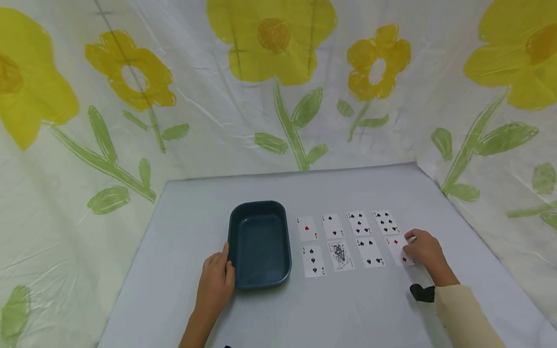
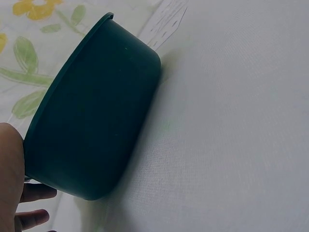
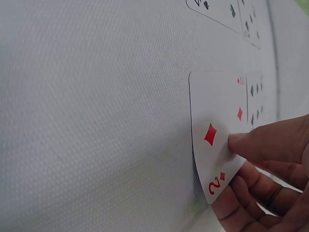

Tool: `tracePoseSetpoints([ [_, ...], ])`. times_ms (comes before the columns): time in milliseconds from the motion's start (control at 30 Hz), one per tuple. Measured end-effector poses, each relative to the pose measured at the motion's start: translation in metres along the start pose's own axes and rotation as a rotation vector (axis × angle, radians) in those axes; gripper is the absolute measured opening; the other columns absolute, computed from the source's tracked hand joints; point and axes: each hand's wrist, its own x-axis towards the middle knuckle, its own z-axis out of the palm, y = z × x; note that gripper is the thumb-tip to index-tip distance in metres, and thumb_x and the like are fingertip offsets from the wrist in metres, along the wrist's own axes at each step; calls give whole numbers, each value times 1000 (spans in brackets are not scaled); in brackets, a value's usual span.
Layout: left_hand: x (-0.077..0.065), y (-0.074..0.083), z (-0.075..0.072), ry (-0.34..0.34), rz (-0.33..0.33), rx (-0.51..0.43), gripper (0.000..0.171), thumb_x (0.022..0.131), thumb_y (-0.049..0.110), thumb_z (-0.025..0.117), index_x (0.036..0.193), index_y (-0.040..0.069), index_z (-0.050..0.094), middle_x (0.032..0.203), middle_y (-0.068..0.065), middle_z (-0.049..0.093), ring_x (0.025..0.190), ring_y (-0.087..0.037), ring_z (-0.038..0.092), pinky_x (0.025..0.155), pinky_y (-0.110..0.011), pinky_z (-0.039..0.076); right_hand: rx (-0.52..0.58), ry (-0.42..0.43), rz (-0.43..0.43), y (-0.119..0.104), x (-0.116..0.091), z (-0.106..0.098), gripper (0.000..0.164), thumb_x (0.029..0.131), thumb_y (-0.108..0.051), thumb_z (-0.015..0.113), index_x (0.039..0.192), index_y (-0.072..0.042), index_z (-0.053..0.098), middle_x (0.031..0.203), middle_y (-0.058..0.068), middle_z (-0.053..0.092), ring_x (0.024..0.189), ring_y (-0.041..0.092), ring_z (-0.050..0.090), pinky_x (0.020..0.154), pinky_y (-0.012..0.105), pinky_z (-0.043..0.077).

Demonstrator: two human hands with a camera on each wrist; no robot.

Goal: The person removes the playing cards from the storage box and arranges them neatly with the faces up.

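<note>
With thumb on top and fingers at its underside, my right hand [image 1: 425, 251] pinches the right edge of a two of diamonds [image 3: 207, 111]. That card's near corner lifts slightly off the white cloth in the right wrist view. My left hand [image 1: 214, 280] holds the left rim of an empty dark teal tub [image 1: 287, 261], some of its fingers spread beside the wall. Left of the two of diamonds lie a four of spades [image 1: 370, 252], a card with an ornate black-and-white print [image 1: 341, 255] and a three of spades [image 1: 314, 261].
Behind these is another row of face-up cards: an ace of hearts [image 1: 307, 228], a two of spades [image 1: 332, 226] and further spades [image 1: 386, 222]. The white-covered table [image 1: 339, 314] meets a curtain [image 1: 209, 145] with yellow flowers at the back and sides.
</note>
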Motion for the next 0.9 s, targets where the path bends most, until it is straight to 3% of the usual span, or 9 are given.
tracePoseSetpoints([
  [167, -2, 0, -1, -7, -16, 13, 48, 98, 4, 53, 144, -7, 48, 115, -21, 66, 112, -41, 54, 94, -55, 47, 15, -11, 14, -3, -1, 2, 37, 88, -4, 64, 121, 10, 54, 106, 30, 57, 93, 41, 54, 78, 51, 50],
  [600, -2, 4, 0, -9, -30, 1, 48, 98, 4, 53, 144, -7, 48, 115, -21, 65, 113, -41, 54, 95, -56, 47, 49, -8, 46, -3, 0, 2, 37, 87, -3, 65, 121, 9, 54, 107, 29, 56, 93, 41, 51, 75, 47, 49],
  [767, -2, 4, 2, -11, -21, 0, 47, 98, 4, 53, 144, -6, 49, 115, -20, 66, 113, -41, 55, 96, -55, 46, 69, 8, 41, -2, -2, 6, 38, 86, -4, 68, 119, 9, 55, 104, 29, 57, 93, 41, 52, 76, 48, 48],
  [900, -6, 3, 3, -21, -24, -1, 45, 101, 8, 51, 145, -3, 49, 117, -19, 66, 113, -41, 54, 95, -55, 47, 87, 30, 6, -1, -7, 14, 36, 86, -5, 68, 118, 9, 57, 102, 28, 59, 88, 38, 54, 69, 43, 50],
])
